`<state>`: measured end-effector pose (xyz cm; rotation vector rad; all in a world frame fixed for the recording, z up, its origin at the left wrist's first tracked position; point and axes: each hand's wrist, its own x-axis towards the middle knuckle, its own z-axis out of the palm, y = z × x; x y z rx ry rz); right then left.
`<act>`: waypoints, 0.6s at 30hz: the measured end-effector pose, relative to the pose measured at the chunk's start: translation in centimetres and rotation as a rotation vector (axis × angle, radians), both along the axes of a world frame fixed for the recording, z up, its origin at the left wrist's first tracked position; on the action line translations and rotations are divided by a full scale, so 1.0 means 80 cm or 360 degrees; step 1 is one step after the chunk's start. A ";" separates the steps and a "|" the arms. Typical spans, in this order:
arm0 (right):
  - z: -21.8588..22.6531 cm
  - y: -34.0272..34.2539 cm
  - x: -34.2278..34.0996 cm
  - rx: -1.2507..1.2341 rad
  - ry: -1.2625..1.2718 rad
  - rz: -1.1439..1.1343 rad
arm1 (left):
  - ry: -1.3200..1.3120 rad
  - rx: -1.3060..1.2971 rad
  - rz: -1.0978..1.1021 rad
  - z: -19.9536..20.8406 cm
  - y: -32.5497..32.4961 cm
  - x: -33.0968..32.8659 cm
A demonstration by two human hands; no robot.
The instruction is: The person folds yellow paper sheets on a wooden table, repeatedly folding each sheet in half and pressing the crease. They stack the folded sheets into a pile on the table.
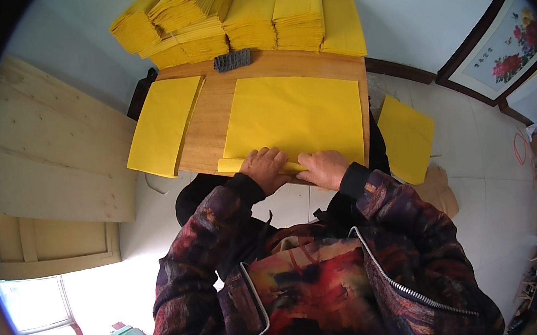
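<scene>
A large yellow paper sheet lies on the wooden table in front of me. Its near edge is turned over into a narrow rolled or folded strip along the table's front. My left hand is closed over that strip, with its fingers bent on top of it. Just to the right, my right hand grips the same strip, thumb and fingers pressed together. The hands hide the strip's middle. Left of the sheet rests a flat yellow stack of paper.
Tall stacks of yellow paper line the table's back edge. In front of them lies a dark grey ribbed block. Another yellow sheet is at the table's right, lower down. A wooden board leans at the left.
</scene>
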<state>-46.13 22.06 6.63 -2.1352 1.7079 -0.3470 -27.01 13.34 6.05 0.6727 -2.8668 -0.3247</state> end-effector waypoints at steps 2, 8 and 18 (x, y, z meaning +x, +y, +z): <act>0.003 -0.010 -0.011 0.0099 -0.0135 0.0055 | 0.0067 -0.0206 -0.0003 -0.002 0.005 -0.002; 0.006 -0.021 -0.020 0.0216 -0.0197 0.0263 | -0.0262 0.0196 0.0115 0.002 0.007 -0.012; 0.016 -0.011 -0.003 0.0268 0.0043 0.0044 | -0.0709 0.0817 -0.0225 0.026 -0.039 -0.030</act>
